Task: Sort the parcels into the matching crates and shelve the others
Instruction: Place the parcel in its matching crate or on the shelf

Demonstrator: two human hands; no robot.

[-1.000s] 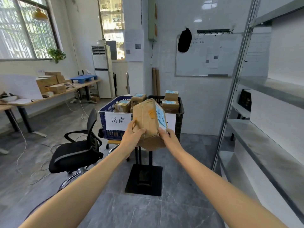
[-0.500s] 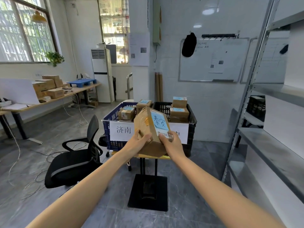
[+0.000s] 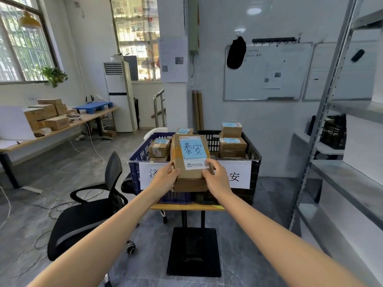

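Observation:
I hold a brown cardboard parcel (image 3: 191,160) with a blue label reading 泰安 facing me. My left hand (image 3: 165,177) grips its left side and my right hand (image 3: 216,180) grips its right side. The parcel hangs in front of two crates on a small table. The blue crate (image 3: 135,162) on the left carries a white sign partly hidden by my hand. The black crate (image 3: 253,160) on the right has a sign ending in 安. Both crates hold several labelled parcels (image 3: 232,141).
A black office chair (image 3: 93,206) stands left of the small table (image 3: 186,207), whose black base plate (image 3: 193,251) rests on the floor. Metal shelving (image 3: 350,179) runs along the right. A long desk (image 3: 51,129) with boxes lines the left wall. Cables lie on the floor.
I have stepped closer to the crates and turned the parcel so that its blue label faces me squarely. Both hands keep their grip.

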